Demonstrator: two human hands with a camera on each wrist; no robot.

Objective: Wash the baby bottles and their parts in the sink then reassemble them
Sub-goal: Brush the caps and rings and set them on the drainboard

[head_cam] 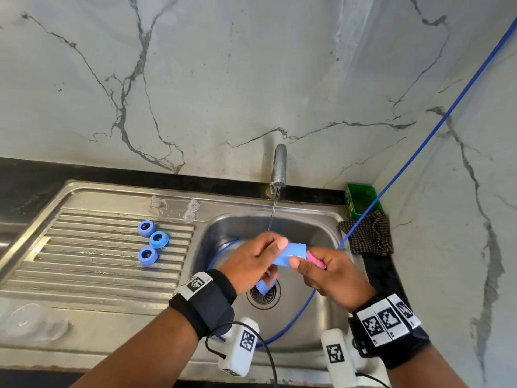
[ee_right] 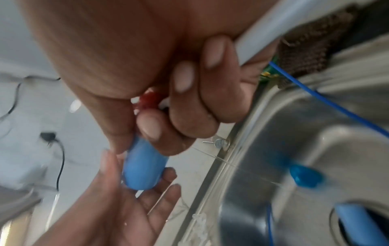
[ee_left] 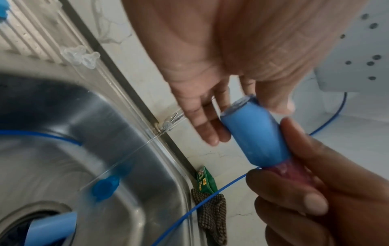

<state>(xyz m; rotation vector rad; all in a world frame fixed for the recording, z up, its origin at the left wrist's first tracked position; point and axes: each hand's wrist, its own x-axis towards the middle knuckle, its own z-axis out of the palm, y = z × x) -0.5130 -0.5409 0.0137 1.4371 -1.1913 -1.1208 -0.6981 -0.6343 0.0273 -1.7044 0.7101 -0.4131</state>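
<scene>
Steel sink (head_cam: 330, 233) below; left hand (head_cam: 251, 261) fingers loosely cradle blue bottle (head_cam: 291, 254); right hand (head_cam: 330, 275) grips pink sponge (head_cam: 314, 260).

right hand: fingers (ee_right: 185, 103) curled, gripping a pink-red soft object (ee_right: 148, 99) and the top end of a light blue plastic bottle body (ee_right: 143, 168)
bottle body: tilted, lower end against the left hand
left hand (ee_right: 118, 204): palm up, fingers spread and fairly straight, touching the bottle's lower end
stainless steel sink basin (ee_right: 280, 116): right side of view, blurred
in basin: blue plastic cap-like piece (ee_right: 305, 176); second light blue bottle body (ee_right: 353, 223) lying over the drain
water: thin stream (ee_right: 242, 169) crossing the sink rim
thin blue cord (ee_right: 328, 98): running over the basin
brown checked cloth (ee_right: 315, 40): upper right, beyond the rim
</scene>
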